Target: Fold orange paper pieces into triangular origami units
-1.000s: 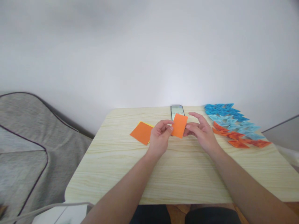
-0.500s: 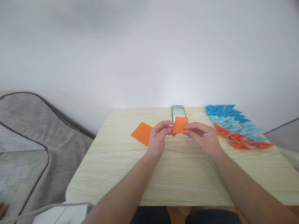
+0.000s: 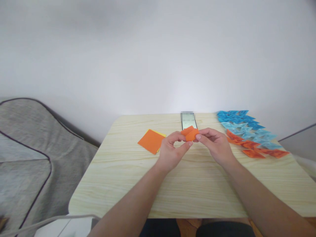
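Head view: what is held?

— Folded orange paper (image 3: pixel 191 134), smooth and layered, above the wood-grain tabletop (image 3: pixel 118 174). The right hand (image 3: pixel 218 144) pinches its right end snugly; the left hand (image 3: pixel 171 150) grasps the left, thumb and fingers curved.

— Nearby?

— Flat orange square (image 3: pixel 151 141) over yellow paper (image 3: pixel 162 134), left; pointed origami pieces (image 3: pixel 249 129), blue and orange, overlapping in rows, right.

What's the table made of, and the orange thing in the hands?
The orange piece looks like matte paper: thin, with folded edges. The table seems wood, or perhaps smooth wood-look laminate: pale grain lines run across it.
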A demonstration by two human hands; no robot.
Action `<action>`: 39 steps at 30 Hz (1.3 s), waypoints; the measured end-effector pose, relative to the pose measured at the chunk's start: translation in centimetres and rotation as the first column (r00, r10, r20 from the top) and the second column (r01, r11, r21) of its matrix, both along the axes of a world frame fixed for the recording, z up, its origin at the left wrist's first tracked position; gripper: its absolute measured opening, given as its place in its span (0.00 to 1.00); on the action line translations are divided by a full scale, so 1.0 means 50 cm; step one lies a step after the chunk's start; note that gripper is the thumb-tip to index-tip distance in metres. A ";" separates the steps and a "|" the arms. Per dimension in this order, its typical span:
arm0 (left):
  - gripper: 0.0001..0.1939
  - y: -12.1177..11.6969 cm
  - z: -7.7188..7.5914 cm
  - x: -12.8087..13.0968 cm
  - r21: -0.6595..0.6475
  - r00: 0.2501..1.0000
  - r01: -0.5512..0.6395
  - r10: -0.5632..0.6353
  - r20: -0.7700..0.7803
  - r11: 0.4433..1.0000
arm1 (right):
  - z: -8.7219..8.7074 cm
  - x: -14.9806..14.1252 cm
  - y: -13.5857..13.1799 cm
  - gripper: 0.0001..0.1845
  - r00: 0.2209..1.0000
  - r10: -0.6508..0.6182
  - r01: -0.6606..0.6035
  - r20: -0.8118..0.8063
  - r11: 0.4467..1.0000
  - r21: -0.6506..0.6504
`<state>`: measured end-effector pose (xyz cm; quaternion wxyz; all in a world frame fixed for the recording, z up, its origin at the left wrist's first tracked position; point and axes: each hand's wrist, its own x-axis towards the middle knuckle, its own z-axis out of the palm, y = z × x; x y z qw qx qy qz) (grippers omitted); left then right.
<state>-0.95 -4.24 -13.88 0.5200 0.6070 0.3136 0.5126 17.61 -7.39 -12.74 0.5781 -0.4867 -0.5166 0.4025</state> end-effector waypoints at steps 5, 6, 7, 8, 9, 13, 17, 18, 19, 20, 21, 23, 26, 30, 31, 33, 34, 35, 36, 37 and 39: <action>0.11 -0.001 0.007 -0.002 -0.020 0.999 -0.019 0.020 0.045 1.000 | -0.003 0.002 0.000 0.11 1.000 -0.020 0.020 0.022 1.000 -0.003; 0.11 0.001 0.009 -0.002 -0.047 0.996 -0.029 0.033 0.088 0.998 | -0.005 0.003 0.000 0.10 0.999 -0.010 0.010 0.032 1.000 -0.007; 0.10 0.003 0.010 -0.002 -0.074 0.991 -0.038 0.047 0.123 0.997 | -0.007 0.004 -0.001 0.10 0.999 0.008 -0.007 0.047 1.000 -0.012; 0.09 0.006 0.010 -0.002 -0.092 0.989 -0.042 0.055 0.137 0.995 | -0.009 0.006 -0.002 0.09 0.997 0.032 -0.031 0.064 0.999 -0.016; 0.09 0.008 0.010 -0.002 -0.101 0.990 -0.042 0.055 0.129 0.994 | -0.011 0.006 -0.003 0.09 0.995 0.058 -0.057 0.084 0.998 -0.017; 0.08 0.012 0.004 -0.001 -0.138 0.998 -0.014 0.024 0.064 0.990 | -0.017 0.008 -0.005 0.05 0.977 0.120 -0.124 0.174 0.992 0.016; 0.05 0.010 0.002 0.000 -0.177 0.998 0.003 0.008 0.060 0.984 | -0.017 0.009 -0.004 0.04 0.971 0.125 -0.137 0.202 0.989 0.049; 0.05 0.010 0.003 0.001 -0.185 0.998 0.011 0.001 0.062 0.983 | -0.017 0.010 -0.003 0.05 0.971 0.131 -0.144 0.201 0.988 0.053; 0.05 0.011 0.005 0.001 -0.193 0.998 0.021 -0.009 0.063 0.981 | -0.017 0.011 -0.004 0.05 0.970 0.141 -0.155 0.199 0.986 0.056; 0.06 0.011 0.007 0.001 -0.200 0.998 0.031 -0.020 0.060 0.979 | -0.017 0.012 -0.004 0.05 0.968 0.154 -0.168 0.197 0.984 0.058; 0.06 0.012 0.009 0.001 -0.207 0.998 0.041 -0.030 0.056 0.977 | -0.017 0.013 -0.005 0.05 0.966 0.171 -0.185 0.195 0.981 0.057; 0.07 0.014 0.012 0.001 -0.221 0.998 0.057 -0.048 0.044 0.974 | -0.016 0.015 -0.007 0.05 0.960 0.204 -0.217 0.192 0.975 0.049; 0.08 0.014 0.013 0.002 -0.230 0.997 0.071 -0.066 0.029 0.971 | -0.013 0.017 -0.009 0.05 0.953 0.235 -0.246 0.194 0.968 0.038; 0.09 0.011 0.012 0.003 -0.217 0.998 0.062 -0.059 0.018 0.974 | -0.011 0.015 -0.008 0.06 0.960 0.207 -0.218 0.189 0.975 0.042; 0.09 0.010 0.011 0.004 -0.211 0.999 0.052 -0.050 0.015 0.976 | -0.011 0.014 -0.007 0.06 0.965 0.193 -0.203 0.176 0.978 0.039; 0.08 0.008 0.009 0.004 -0.191 1.000 0.024 -0.024 0.001 0.981 | -0.013 0.011 -0.005 0.07 0.975 0.171 -0.177 0.141 0.984 0.030; 0.07 0.007 0.008 0.004 -0.178 1.000 0.007 -0.009 -0.010 0.984 | -0.015 0.010 -0.004 0.07 0.979 0.159 -0.164 0.126 0.986 0.028; 0.07 0.006 0.007 0.004 -0.164 1.000 -0.010 0.006 -0.022 0.986 | -0.016 0.009 -0.003 0.07 0.982 0.146 -0.150 0.119 0.988 0.027; 0.06 0.005 0.005 0.003 -0.150 0.999 -0.025 0.020 -0.036 0.988 | -0.017 0.008 -0.003 0.08 0.984 0.130 -0.135 0.118 0.990 0.029; 0.05 0.004 0.004 0.002 -0.138 0.998 -0.036 0.030 -0.049 0.990 | -0.018 0.008 -0.002 0.08 0.986 0.114 -0.119 0.124 0.992 0.030; 0.05 0.002 0.001 0.001 -0.118 0.997 -0.047 0.039 -0.070 0.992 | -0.019 0.008 -0.001 0.08 0.987 0.085 -0.089 0.139 0.996 0.027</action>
